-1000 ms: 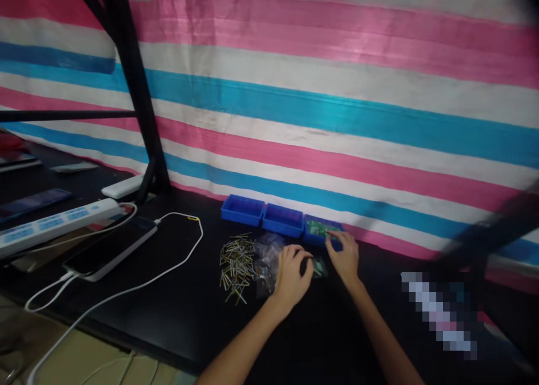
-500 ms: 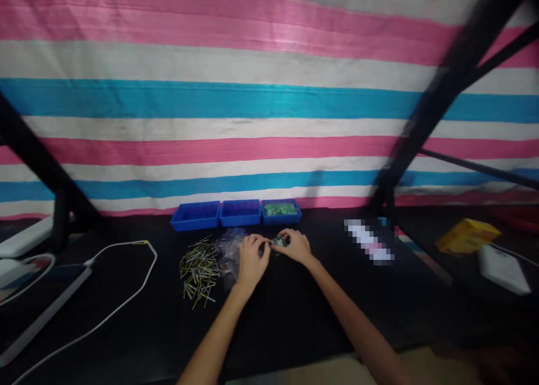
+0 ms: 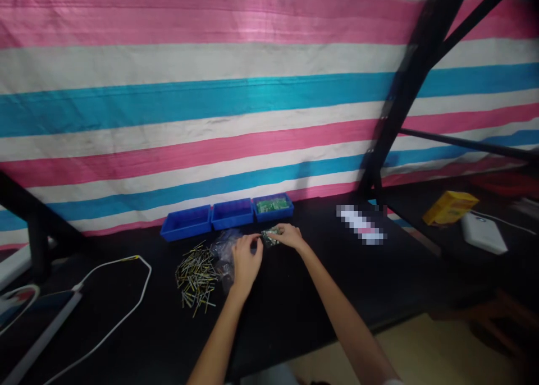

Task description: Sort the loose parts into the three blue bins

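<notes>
A small clear packet (image 3: 269, 238) with green and whitish bits lies low over the black table between my two hands. My left hand (image 3: 247, 261) curls thumb and forefinger together at the packet's left edge; the fingertips are small and hard to make out. From the right, my right hand (image 3: 289, 236) grips the packet, its fingers over the right part. Crumpled clear plastic bags (image 3: 225, 250) lie just left of my left hand. Beside them is a loose pile of thin yellow and grey sticks (image 3: 196, 278), their exact kind unclear.
Behind my hands stand a blue tray (image 3: 187, 223), a second blue tray (image 3: 232, 214) and a third blue tray (image 3: 290, 210) holding green packets (image 3: 272, 205). A white cable (image 3: 145, 287) loops at left. Rightward are a blurred-out strip (image 3: 362, 225), yellow box (image 3: 450, 208) and white device (image 3: 484, 233).
The view has tilted and swung rightward. More of the packet shows between my hands now, and my right fingers lie flatter over it. The trays and stick pile have not moved on the table.
</notes>
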### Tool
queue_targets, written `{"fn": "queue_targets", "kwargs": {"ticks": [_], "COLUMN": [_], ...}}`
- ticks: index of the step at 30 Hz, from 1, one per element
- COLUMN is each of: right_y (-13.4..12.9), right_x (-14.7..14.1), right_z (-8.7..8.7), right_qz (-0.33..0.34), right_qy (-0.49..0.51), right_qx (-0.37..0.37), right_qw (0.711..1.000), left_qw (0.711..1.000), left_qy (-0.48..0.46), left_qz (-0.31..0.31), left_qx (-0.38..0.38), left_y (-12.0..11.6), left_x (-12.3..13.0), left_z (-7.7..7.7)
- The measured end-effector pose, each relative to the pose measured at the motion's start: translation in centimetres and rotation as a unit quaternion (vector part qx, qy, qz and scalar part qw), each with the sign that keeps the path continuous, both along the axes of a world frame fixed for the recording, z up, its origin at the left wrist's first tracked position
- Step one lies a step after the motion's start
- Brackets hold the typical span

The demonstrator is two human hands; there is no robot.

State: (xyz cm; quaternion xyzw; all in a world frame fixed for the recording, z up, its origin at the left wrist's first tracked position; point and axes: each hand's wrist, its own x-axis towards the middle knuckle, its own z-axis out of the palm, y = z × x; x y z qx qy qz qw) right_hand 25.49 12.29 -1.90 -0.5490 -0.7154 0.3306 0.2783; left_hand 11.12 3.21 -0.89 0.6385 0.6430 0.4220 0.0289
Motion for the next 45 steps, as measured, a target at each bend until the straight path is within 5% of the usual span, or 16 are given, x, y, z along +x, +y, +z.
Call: {"fn": "queue_targets", "kwargs": {"ticks": [5, 11, 18, 24, 31, 37, 45], "right_y": [-1.2, -2.9, -2.9, -2.2, 0.9, 3.2, 5.8], "right_x": [-0.3, -1.7, -2.0, -1.7, -0.5, -1.1, -1.3], "right_z": [0.9, 3.0, 3.0, 2.6, 1.7, 3.2, 1.5], "right_qz": [0.112, 0.189, 0.151, 0.089, -0.054, -0.076, 0.020], "right_qy": [0.117, 0.299, 0.270, 0.270, 0.231, 0.101, 0.018], "right_qx": [-0.039, -0.061, 0.099, 0.018, 0.139, 0.340, 0.302], "right_qw": [0.986, 0.933, 0.946, 0.959, 0.961, 0.932, 0.953], "left_qw": [0.998, 0.979, 0.980, 0.973, 0.967, 0.966, 0.967], "left_qy": [-0.062, -0.201, -0.190, -0.221, -0.225, -0.225, -0.213], "left_qz": [0.019, -0.004, -0.002, 0.042, 0.079, 0.096, 0.109], "left_qx": [0.006, 0.041, 0.060, 0.056, 0.087, 0.084, 0.085], "left_y": [0.0, 0.1, -0.2, -0.3, -0.2, 0.1, 0.0], "left_x": [-0.1, -0.8, -0.7, -0.6, -1.6, -2.0, -2.0], "left_z": [0.3, 0.8, 1.3, 1.2, 0.7, -0.2, -0.5]}}
